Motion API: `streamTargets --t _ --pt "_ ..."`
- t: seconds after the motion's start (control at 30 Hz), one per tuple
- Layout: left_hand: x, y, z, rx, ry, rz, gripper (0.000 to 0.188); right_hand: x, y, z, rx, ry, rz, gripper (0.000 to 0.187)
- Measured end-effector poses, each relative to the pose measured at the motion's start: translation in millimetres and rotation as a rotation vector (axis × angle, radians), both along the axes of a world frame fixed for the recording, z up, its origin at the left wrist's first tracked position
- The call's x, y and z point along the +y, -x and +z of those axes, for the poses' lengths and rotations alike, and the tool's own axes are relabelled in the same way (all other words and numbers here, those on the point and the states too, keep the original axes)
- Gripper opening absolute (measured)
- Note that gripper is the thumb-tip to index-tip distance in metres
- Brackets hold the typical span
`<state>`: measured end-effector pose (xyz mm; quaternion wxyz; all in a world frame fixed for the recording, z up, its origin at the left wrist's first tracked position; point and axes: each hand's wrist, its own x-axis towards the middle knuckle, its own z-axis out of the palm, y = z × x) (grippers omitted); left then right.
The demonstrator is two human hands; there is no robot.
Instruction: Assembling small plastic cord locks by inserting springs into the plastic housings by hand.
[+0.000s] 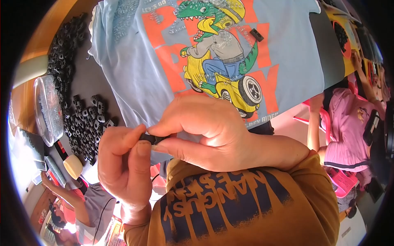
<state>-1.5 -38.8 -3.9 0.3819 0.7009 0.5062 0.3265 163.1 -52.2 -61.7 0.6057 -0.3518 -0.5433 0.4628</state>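
Both my hands meet around a small black plastic part point(152, 138), just in front of my chest. My left hand point(123, 164) pinches its left end between thumb and fingers. From the other side, the thumb and forefinger of my right hand point(205, 133) close on it. My fingers cover much of the part, so its full shape is hidden. Beyond my hands lies a light blue T-shirt point(291, 53) with a dinosaur print. Tiny clear coiled bits point(127, 18) are scattered over it, and one black part point(257, 35) rests on the print.
Small black parts form a heap point(88, 127) left of the shirt and a long pile point(61, 61) farther up. A clear plastic tub point(49, 110) stands at the left edge. A person in pink point(349, 127) sits at right, another person in grey point(96, 209) at lower left.
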Motion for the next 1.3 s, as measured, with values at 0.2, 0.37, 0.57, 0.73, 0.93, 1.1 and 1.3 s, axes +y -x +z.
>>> streamTargets --t 0.2,0.37,0.57,0.73,0.93,1.1,1.3 --pt "5 0 11 0.033 -0.025 -0.066 0.014 0 -2 2 0.004 0.012 0.023 0.02" --pt "16 1 18 0.045 0.031 -0.165 0.015 0 -3 3 -0.007 0.027 0.027 0.019" --pt "18 6 8 0.033 0.064 -0.18 0.015 -1 0 4 -0.079 0.034 -0.039 0.02" --pt "19 10 5 0.158 -0.117 -0.243 0.018 -1 -1 6 -0.053 0.063 -0.01 0.02" --pt "18 4 3 0.252 -0.447 -0.35 0.034 -4 -6 15 0.137 0.324 0.153 0.019" --pt "22 2 2 0.393 -0.631 -0.426 0.056 -4 -8 18 0.308 0.431 0.201 0.016" --pt "25 3 3 0.402 -0.607 -0.41 0.053 1 -1 18 0.318 0.394 0.134 0.01"
